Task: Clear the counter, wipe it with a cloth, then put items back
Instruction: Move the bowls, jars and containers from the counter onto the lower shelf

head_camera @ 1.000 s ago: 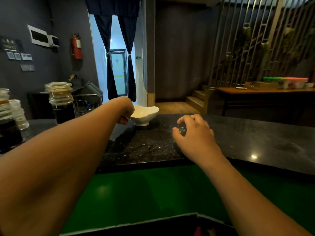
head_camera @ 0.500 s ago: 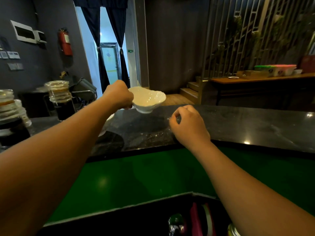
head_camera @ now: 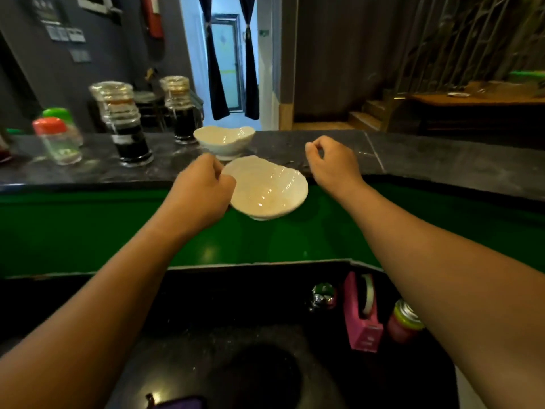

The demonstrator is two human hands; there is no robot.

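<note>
My left hand (head_camera: 203, 187) grips the rim of a white scalloped bowl (head_camera: 265, 190) and holds it in the air, just in front of the dark stone counter (head_camera: 427, 154) and over the green panel below. A second white bowl (head_camera: 224, 140) stands on the counter right behind it. To the right of the held bowl, my right hand (head_camera: 330, 163) hovers over the counter's front edge. Its fingers and thumb are curled, with nothing visible in them.
Two glass jars of dark liquid (head_camera: 126, 125) (head_camera: 181, 110) and a red-lidded plastic jar (head_camera: 56, 140) stand on the counter's left. On the lower black worktop lie a pink tape dispenser (head_camera: 361, 314), a small bottle (head_camera: 402, 321) and a shiny metal piece (head_camera: 323, 295).
My left hand lifted the bowl off the counter and drew it back toward me over the front edge. The view tilted down and left, showing the second bowl and more jars.
</note>
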